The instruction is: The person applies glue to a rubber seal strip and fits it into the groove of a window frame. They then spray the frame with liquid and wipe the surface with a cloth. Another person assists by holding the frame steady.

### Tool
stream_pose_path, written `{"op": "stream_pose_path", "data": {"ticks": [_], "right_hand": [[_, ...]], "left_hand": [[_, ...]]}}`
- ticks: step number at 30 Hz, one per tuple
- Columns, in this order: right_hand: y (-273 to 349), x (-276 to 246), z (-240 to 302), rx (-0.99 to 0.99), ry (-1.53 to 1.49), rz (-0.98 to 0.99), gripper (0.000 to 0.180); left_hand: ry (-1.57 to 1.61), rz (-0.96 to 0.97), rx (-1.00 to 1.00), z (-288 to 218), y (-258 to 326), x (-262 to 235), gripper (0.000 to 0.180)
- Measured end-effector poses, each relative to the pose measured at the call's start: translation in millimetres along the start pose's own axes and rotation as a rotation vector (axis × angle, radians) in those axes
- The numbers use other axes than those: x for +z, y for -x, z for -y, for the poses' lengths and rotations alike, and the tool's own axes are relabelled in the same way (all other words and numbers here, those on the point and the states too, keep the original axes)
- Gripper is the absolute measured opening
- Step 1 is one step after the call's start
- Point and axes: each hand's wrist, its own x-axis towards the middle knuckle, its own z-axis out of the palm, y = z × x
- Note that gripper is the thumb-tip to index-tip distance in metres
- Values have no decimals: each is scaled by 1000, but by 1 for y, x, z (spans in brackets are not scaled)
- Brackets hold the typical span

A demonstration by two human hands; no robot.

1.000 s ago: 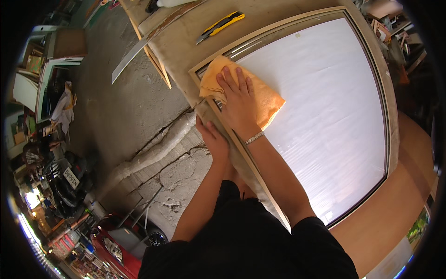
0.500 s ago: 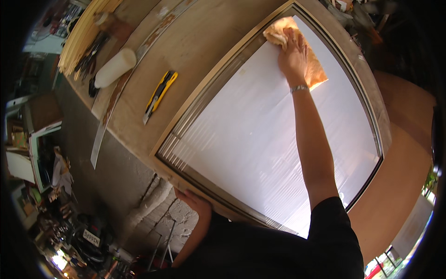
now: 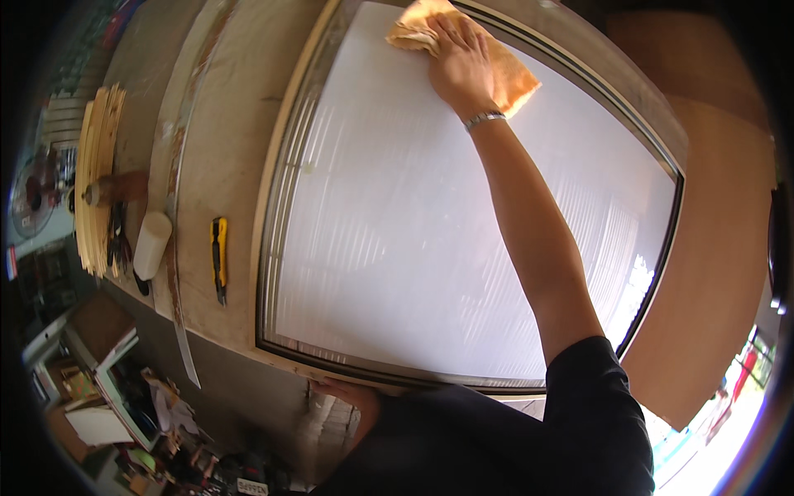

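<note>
A framed glass pane [image 3: 397,240] with a white sheet behind it lies on a brown work table [image 3: 236,157]. Its frame is pale wood with dark inner edging. My right hand [image 3: 463,70] presses an orange cloth [image 3: 513,74] against the glass near the far edge, fingers stretched over the fabric. My left hand [image 3: 351,394] is low at the near edge of the frame, its fingers partly showing and extended, with nothing visible in them. Left of the frame lies a yellow and black utility knife [image 3: 218,260].
Further left are a long metal ruler [image 3: 184,347] jutting past the table edge, a white roll [image 3: 152,245], a bottle [image 3: 112,190], dark-handled tools [image 3: 118,236] and a bundle of thin wood strips [image 3: 98,182]. A brown board [image 3: 711,231] stands on the right. Clutter fills the lower left.
The view has turned and shifted, so the table and pane appear rotated. My right hand stays on the cloth at the pane's far part; my left hand remains at the near edge.
</note>
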Motion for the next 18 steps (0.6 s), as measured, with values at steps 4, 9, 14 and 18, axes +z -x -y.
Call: {"op": "stream_pose_path", "data": {"ticks": [4,9,14,18], "right_hand": [[53,-64,-103,141,110,-21,53],[120,-137,-236,331,313,-88,50],[172,-208,-328,590,501,-83,53],[197,-275,-392,891,605,7,48]], "left_hand": [[-87,49,81,19,1,-5,72],[-438,88,268,64,-10,-15,73],[-124,-11,246,64,-12,7,69],[-726,-242,900,119,-55,-8,71]]}}
